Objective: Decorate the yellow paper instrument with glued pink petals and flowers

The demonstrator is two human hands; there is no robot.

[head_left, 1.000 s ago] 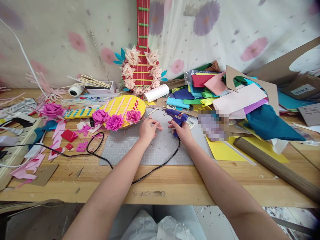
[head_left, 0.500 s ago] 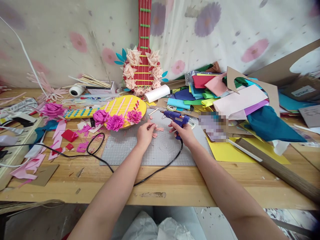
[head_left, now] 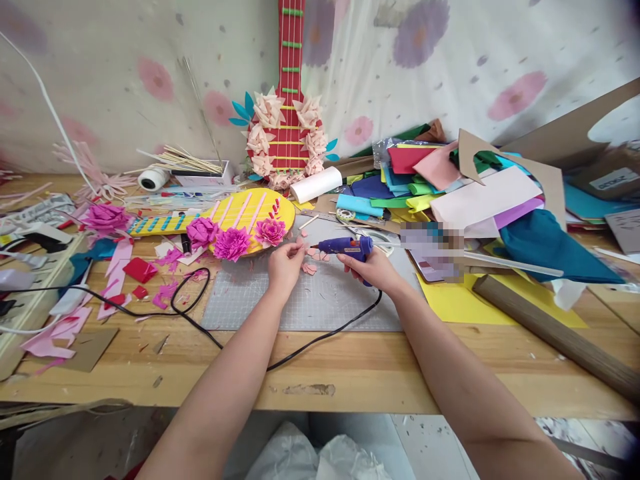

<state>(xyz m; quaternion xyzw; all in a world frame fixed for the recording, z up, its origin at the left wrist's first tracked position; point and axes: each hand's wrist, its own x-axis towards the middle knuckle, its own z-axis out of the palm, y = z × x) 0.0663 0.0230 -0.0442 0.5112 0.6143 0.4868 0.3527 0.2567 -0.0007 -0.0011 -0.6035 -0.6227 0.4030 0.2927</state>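
Note:
My right hand (head_left: 371, 267) is wrapped round a blue hot glue gun (head_left: 345, 247), its nozzle pointing left. The nozzle tip is close to the pinched fingers of my left hand (head_left: 286, 263); what those fingers hold is too small to make out. Both hands are over a grey cutting mat (head_left: 320, 307). Small pink paper pieces (head_left: 309, 268) lie on the mat between them. A yellow paper guitar (head_left: 247, 217) with magenta paper flowers (head_left: 233, 244) lies just behind my left hand. The glue gun's black cord (head_left: 330, 337) curves below my hands.
A red guitar (head_left: 290, 137) with pale pink flowers leans on the back curtain. Coloured paper (head_left: 400, 177) is piled at the right, near a brown roll (head_left: 545, 333). Scissors (head_left: 377, 239) lie behind my right hand. A power strip (head_left: 35, 300) and paper scraps (head_left: 117, 267) are left.
The glue gun has turned from angled up to nearly level, and its nozzle has come down to my left fingers. The clear stick behind the gun has swung up.

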